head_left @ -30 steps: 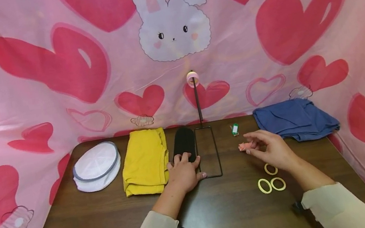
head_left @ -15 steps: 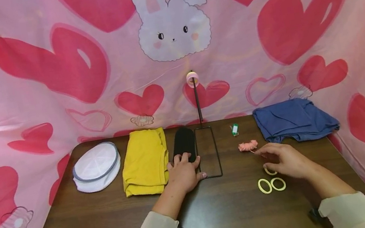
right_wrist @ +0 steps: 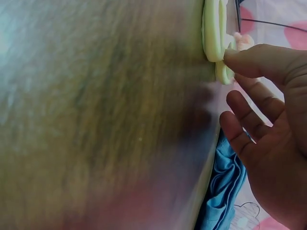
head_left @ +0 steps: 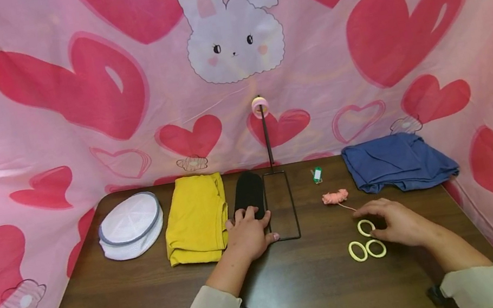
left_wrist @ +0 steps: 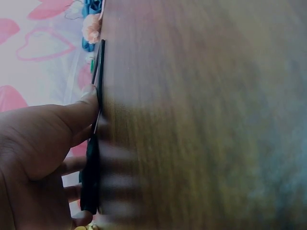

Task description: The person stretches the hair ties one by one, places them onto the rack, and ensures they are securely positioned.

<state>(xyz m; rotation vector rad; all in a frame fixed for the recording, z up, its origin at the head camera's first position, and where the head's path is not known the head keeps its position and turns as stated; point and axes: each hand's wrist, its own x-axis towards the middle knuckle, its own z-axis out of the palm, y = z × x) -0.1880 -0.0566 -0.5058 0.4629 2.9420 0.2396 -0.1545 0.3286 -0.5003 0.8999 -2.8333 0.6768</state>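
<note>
In the head view, my left hand (head_left: pixel 248 235) rests with spread fingers on a black oblong, fabric-looking thing (head_left: pixel 248 189) with a rounded far end. Its thumb touches the black wire base (head_left: pixel 293 203) of a stand. My right hand (head_left: pixel 399 220) is low over the table, beside several pale yellow rings (head_left: pixel 358 251). The thumb tip is at the edge of the farthest ring (head_left: pixel 364 221); the index fingertip is by the end of a strand from a pink yarn bundle (head_left: pixel 335 197). The right wrist view shows loosely bent fingers around no object, with the thumb (right_wrist: pixel 264 62) near the rings.
Left of the black thing lie folded yellow cloth (head_left: pixel 195 218) and a white mesh bag (head_left: pixel 129 218) with grey trim. A small green-and-white item (head_left: pixel 317 175) and folded blue cloth (head_left: pixel 396 163) are at the back right. The stand's thin pole (head_left: pixel 267 139) carries a pink-and-yellow roll (head_left: pixel 260 107).
My right hand has let go of the pink yarn bundle and moved toward the near right, to the yellow rings. More of the pink strand shows. The left hand has stayed put.
</note>
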